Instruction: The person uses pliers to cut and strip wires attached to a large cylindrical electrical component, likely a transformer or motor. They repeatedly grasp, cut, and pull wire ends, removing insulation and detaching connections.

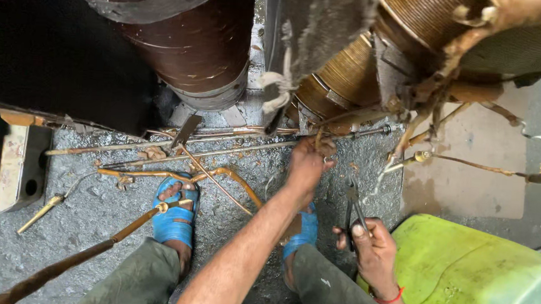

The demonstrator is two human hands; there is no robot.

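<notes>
My left hand reaches forward and grips a thin copper wire at the foot of a copper-wound coil. Lower right, my right hand, with a red band at the wrist, is shut on the handles of a pair of pliers whose jaws point up and away from me. A dark brown wrapped coil stands to the left of the copper one. My feet in blue sandals rest on the gritty grey floor below both hands.
Bent copper rods and long metal bars lie across the floor ahead of my feet. A brown rod slants in from the lower left. A lime-green plastic container sits at the right, and a worn metal box at the left.
</notes>
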